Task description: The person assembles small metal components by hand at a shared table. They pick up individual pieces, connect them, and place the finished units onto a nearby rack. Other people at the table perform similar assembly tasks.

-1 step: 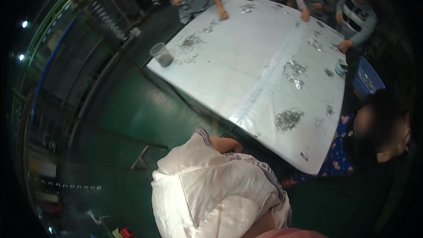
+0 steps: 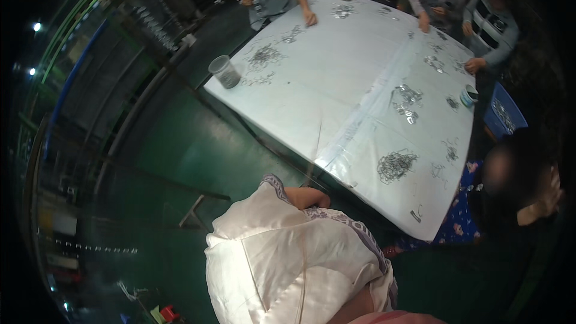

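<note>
My left forearm comes out of a white satin sleeve with a patterned border (image 2: 273, 186). My left hand (image 2: 320, 197) is low beside the near edge of a white-covered table (image 2: 276, 111), partly hidden by the garment, so its fingers do not show clearly. I see nothing held in it. My right hand is not in view. Nearest on the table is a tangled pile of thin metal wire pieces (image 2: 396, 166). A small metal piece (image 2: 415, 216) lies by the near right corner. A thin strand (image 2: 304, 246) runs down in front of the garment.
A clear plastic tub (image 2: 224, 72) stands at the table's left corner. Shiny metal pieces (image 2: 408, 96) lie in scattered heaps. Several people stand along the far sides, hands at the table; another person (image 2: 459, 204) is at the right, near a blue basket (image 2: 504, 111) and a small tub (image 2: 468, 96).
The whole table and the people around it have shifted slightly to the right in view. The thin strand now shows more clearly across the garment. My left arm stays much the same.
</note>
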Tool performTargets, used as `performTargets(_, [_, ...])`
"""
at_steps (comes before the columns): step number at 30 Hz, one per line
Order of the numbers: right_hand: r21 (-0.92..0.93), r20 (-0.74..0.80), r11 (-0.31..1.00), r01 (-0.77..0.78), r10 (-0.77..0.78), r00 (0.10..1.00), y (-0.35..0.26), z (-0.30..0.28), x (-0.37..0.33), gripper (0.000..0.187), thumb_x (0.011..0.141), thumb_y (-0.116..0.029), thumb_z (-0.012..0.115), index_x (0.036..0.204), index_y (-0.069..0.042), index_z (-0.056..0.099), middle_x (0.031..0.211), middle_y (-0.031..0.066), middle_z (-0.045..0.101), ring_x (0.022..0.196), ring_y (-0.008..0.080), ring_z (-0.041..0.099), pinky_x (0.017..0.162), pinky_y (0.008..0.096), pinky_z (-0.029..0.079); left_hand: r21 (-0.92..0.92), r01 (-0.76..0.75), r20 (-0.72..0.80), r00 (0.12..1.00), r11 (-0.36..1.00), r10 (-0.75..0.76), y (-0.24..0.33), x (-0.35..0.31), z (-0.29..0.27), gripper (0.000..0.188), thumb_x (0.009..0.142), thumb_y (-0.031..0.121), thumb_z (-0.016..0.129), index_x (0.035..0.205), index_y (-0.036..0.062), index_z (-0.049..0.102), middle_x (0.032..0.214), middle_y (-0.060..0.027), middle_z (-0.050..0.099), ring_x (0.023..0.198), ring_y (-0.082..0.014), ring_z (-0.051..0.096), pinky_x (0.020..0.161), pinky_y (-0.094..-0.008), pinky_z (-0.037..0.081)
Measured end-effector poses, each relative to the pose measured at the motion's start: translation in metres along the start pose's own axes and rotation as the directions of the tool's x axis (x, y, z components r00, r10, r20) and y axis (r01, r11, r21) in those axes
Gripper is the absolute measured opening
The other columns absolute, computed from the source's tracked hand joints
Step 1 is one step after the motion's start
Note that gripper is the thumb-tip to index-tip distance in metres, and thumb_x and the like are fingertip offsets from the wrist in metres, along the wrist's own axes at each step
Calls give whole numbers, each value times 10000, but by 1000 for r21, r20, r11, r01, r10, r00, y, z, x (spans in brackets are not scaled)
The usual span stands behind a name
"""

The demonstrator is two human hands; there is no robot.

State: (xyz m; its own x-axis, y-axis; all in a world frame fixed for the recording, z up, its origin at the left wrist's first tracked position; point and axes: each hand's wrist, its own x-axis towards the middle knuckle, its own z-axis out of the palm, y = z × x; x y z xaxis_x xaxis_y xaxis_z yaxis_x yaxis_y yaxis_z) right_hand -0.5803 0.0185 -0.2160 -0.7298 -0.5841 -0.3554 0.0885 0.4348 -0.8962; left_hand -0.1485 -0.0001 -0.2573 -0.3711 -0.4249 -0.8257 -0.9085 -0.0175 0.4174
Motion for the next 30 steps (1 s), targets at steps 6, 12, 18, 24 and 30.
performTargets(6, [212,-24,954,212,-212,977,-67,83,-14,454,924,-383,458,1090,31,543,975,147,571,804,222,588,642,341,481,-148,222,-273,927,964,-256,-20,-46,24,533,808,484,563,1224,157,628,1229,-127,617,1170,-312,565,956,-448,457])
performTargets(12, [458,-199,869,189,-107,974,-119,170,-29,603,912,-282,498,1383,55,331,1353,250,421,1196,342,483,1036,465,378,-259,-192,-434,899,946,64,17,-104,-44,362,858,388,617,1101,126,675,1043,-148,676,970,-294,647,855,-407,497])
performTargets(18, [-34,-249,953,302,-301,921,-119,179,-69,666,937,-330,493,1442,28,247,1428,313,301,1298,414,359,1085,483,289,-428,-645,-782,616,633,99,55,-132,-154,232,836,185,691,991,17,659,940,-119,670,830,-220,643,797,-320,503])
performTargets(24, [-588,-144,729,350,-520,842,-108,221,-122,703,933,-377,498,1469,-23,211,1432,304,312,1343,504,235,1085,580,202,1,-371,-984,166,929,68,25,-73,-266,757,720,297,788,1346,74,423,1369,-205,418,1233,-350,434,994,-436,382])
performTargets(30, [-710,-254,662,238,-556,791,-101,245,-121,685,913,-483,505,1461,-127,300,1495,214,282,1337,532,238,1041,624,266,94,-152,-971,202,984,124,26,-18,-373,1161,575,601,783,1480,121,236,1511,-278,159,1407,-445,125,1102,-598,141])
